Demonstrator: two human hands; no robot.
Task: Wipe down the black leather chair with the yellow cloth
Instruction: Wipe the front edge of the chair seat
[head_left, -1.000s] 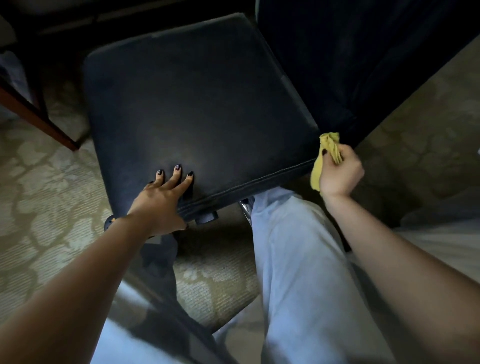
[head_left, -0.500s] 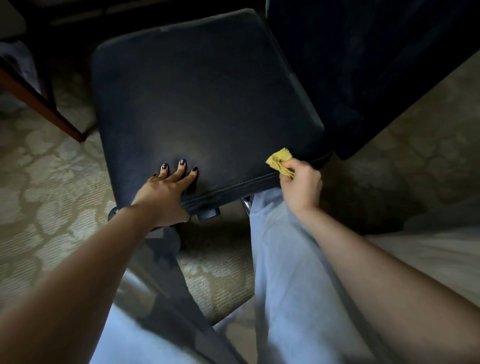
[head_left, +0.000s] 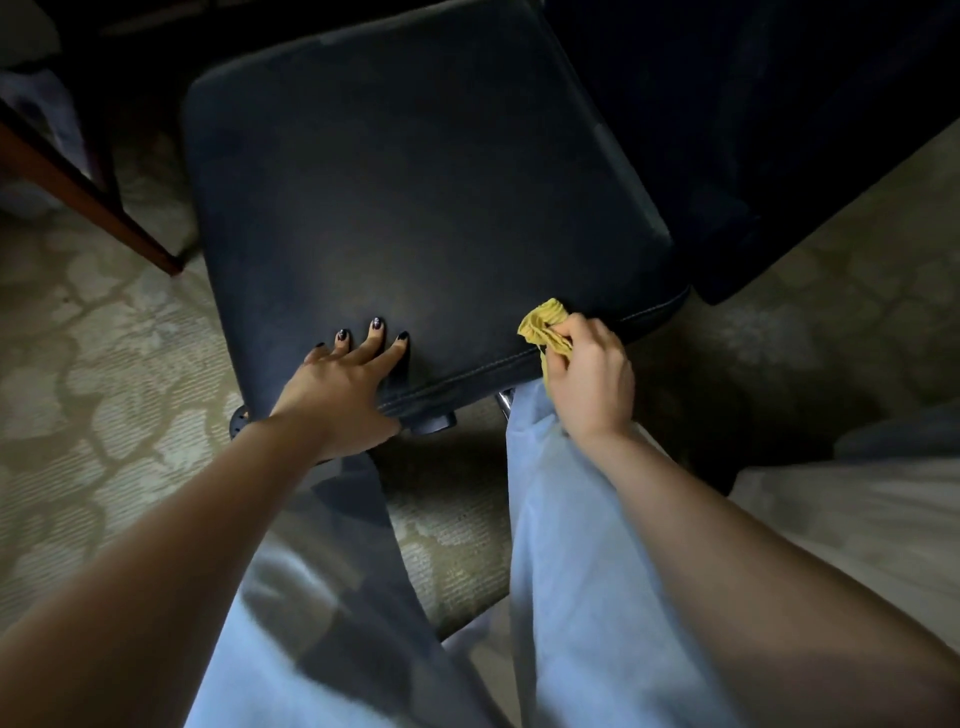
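At the near edge of the black leather chair (head_left: 415, 182), the seat is steadied by the left hand (head_left: 343, 395), laid flat with fingers spread, while the bunched yellow cloth (head_left: 545, 330) is gripped by the right hand (head_left: 589, 376) against the front seam, seemingly for wiping.

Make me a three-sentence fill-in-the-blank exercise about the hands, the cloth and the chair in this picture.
The right hand grips a bunched cloth coloured ____.
The left hand, fingers spread, rests on the black leather chair and holds ____.
The floor beneath the chair is covered in patterned ____.
Missing words: yellow; nothing; carpet.
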